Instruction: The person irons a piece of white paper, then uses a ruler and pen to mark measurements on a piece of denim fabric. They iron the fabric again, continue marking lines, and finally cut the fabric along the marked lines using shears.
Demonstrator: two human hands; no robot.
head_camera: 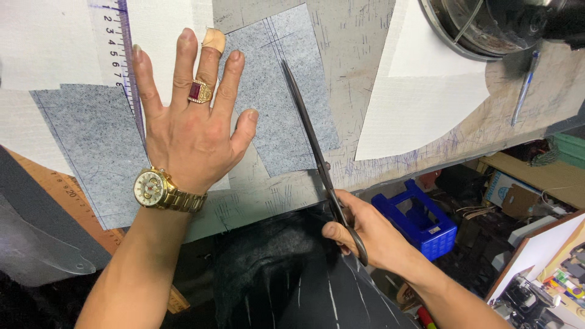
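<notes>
My left hand [194, 116] lies flat with fingers spread on a grey piece of fabric [286, 116] and white paper on the worktable; it wears a gold ring with a red stone, a bandage on one fingertip and a gold watch. My right hand [365, 228] grips the handles of long dark scissors [314, 143]. Their blades lie nearly closed across the right part of the grey fabric, pointing away from me. A second grey fabric piece [85, 140] sits under my left wrist side.
A clear ruler [119, 49] lies left of my fingers, a wooden ruler [67, 195] at the near left edge. White curved paper [420, 103], a pen [524, 88] and a metal bowl [481, 27] are at right. A blue crate [420, 219] stands below the table.
</notes>
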